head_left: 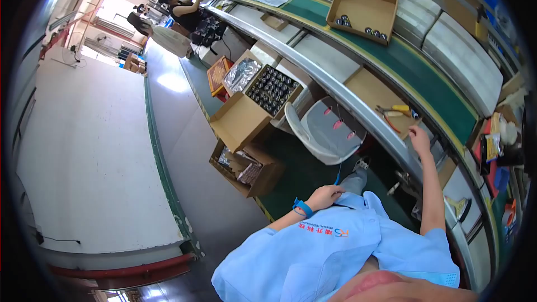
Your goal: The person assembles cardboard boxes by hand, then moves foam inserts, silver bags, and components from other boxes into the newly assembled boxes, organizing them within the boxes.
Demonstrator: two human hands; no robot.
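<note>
Blue shirt in the foreground; loose tools beside the right hand

The shirt (313,251) fills the near view. The left hand (326,196) rests at its hem, wearing a wristband (302,208); whether its fingers pinch anything cannot be told. The right hand (419,138) is beyond the rail (347,96), fingers bent, just beside the tools; the contents of that grip, if any, are likewise hidden.

The pliers (383,112) and yellow driver (401,108) lie close together at the end of the tray (369,85).

Risks, as judged:
1. A careless sweep of the right hand could knock the driver off its place, its round handle being likely to roll.
2. The pliers' splayed handles could catch a finger or drag the driver along.
3. A blue cord (338,178) stands near the chair (321,126) (its far end cannot be traced); a sudden pull could snag it there.
4. The carton (240,120) of black balls (272,90) stands uncovered behind the chair; a bump from the chair could spill them.
</note>
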